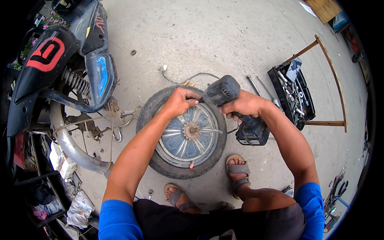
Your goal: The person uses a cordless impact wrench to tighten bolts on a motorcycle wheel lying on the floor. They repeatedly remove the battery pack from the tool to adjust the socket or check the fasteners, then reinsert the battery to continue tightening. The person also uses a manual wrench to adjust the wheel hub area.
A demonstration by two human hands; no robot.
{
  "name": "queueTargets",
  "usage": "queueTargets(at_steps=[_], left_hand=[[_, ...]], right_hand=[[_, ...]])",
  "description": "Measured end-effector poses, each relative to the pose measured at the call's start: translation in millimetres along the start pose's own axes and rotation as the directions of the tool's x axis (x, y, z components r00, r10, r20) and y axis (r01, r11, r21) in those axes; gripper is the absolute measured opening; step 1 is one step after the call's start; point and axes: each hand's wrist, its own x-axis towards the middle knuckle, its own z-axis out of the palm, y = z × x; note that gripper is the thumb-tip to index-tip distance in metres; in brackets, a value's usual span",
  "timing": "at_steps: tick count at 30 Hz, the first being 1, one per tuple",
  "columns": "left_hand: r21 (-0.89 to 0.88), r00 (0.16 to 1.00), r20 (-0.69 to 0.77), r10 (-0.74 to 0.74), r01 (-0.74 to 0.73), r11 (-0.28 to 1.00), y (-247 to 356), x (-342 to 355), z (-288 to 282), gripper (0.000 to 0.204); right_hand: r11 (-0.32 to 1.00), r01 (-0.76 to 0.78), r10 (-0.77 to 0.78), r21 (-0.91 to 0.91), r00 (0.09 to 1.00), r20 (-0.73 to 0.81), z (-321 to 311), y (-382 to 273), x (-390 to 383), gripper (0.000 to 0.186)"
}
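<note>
While right hand (246, 105) grips cordless driver (224, 90), left hand (180, 103) is by its nose (203, 98), hold unclear; probably fastener work on hub-motor wheel (183, 134), so stay square.

Open concrete floor (180, 40) beyond the wheel (192, 131), scooter (48, 86) blocking left, toolbox (275, 82) blocking right

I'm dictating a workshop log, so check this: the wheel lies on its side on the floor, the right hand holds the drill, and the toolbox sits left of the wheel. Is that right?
Not quite: the toolbox sits right of the wheel, as the head view shows. The wheel lies on its side on the floor, and the right hand holds the drill.
</note>
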Motion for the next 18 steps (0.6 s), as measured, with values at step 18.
queueTargets(at_steps=[18], left_hand=[[-0.022,1.0,-0.021,-0.004,0.004,1.0,5,-6,2,0.023]], right_hand=[[1.0,0.014,-0.014,-0.008,0.999,-0.034,12,-6,-12,0.016]])
